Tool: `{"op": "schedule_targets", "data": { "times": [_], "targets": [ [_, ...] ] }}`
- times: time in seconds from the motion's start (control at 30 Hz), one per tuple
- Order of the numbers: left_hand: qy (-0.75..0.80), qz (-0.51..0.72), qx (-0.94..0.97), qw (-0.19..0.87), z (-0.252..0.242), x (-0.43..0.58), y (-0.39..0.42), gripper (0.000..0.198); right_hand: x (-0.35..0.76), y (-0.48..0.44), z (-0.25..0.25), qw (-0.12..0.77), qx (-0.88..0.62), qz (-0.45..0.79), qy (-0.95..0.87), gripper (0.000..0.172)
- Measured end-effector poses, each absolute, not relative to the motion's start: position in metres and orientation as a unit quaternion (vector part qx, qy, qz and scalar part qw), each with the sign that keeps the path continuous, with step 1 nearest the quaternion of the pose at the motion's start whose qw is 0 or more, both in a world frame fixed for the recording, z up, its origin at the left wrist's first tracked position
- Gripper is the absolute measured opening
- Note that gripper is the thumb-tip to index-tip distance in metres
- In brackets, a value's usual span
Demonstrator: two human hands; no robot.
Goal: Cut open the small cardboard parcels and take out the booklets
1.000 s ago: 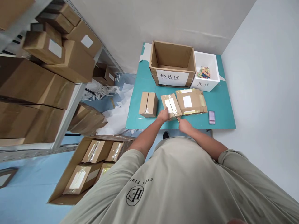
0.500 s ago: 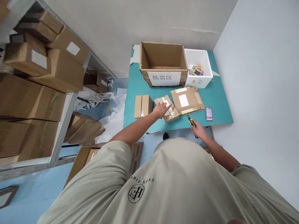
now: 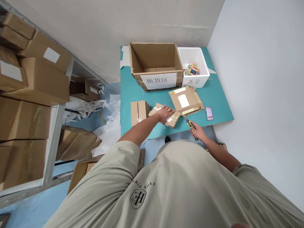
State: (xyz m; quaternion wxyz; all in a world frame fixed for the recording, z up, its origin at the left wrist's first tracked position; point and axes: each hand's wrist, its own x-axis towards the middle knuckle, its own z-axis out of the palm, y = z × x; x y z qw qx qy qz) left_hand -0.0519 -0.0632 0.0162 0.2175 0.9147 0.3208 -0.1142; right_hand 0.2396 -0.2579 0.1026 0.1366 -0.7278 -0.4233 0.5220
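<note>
The left hand [image 3: 165, 114] lies spread, unclenched, over the taped box [image 3: 175, 118] on the tabletop [image 3: 220, 107]. From that box, the right hand [image 3: 198, 131], grasping a knife [image 3: 190, 125], is at four o'clock; flattened cardboard [image 3: 192, 98], two; another carton [image 3: 135, 114], nine.

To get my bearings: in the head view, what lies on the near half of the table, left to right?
Small box → taped box, with the left hand on it → flat cardboard → phone.
</note>
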Motion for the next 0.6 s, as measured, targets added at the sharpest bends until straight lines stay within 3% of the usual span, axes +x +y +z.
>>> {"op": "schedule_targets", "data": {
  "times": [0.6],
  "targets": [
    [0.477, -0.120, 0.853, 0.176, 0.012, -0.058, -0.095, 0.150, 0.193, -0.201, 0.082, 0.095, -0.718, 0.497, -0.478, 0.065]
  ]
}}
